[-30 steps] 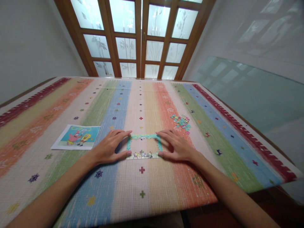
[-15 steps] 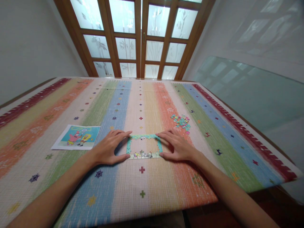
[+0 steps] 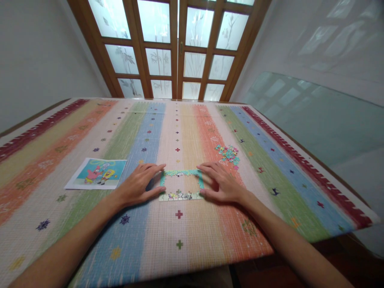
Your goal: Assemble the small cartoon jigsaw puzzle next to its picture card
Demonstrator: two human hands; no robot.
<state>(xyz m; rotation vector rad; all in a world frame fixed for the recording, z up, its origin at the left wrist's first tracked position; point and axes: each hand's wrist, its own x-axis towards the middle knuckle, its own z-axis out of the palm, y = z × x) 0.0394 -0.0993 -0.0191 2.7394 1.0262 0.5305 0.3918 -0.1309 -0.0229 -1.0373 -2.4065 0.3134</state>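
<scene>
A rectangular border of joined jigsaw puzzle pieces (image 3: 180,196) lies flat on the tablecloth, turquoise along the top and sides and paler with small figures along the bottom. Inside it the cloth shows through. At its left side rests my left hand (image 3: 141,184), thumb and fingers spread apart, the fingertips at the upper corner and the thumb at the lower left. My right hand (image 3: 223,184) mirrors it on the right side, open, with fingertips at the upper right corner and thumb at the lower right. Parts of both short sides are hidden by the fingers.
A pile of loose puzzle pieces (image 3: 228,154) lies beyond my right hand. To the left is a printed cartoon picture (image 3: 97,174). A striped tablecloth (image 3: 180,264) covers the table. Wooden doors with frosted panes (image 3: 177,52) stand behind, and a glass panel (image 3: 315,112) is on the right.
My left thumb has moved up slightly from the border's lower left corner, and my right thumb has shifted a little up and left. The border stays nearly where it was.
</scene>
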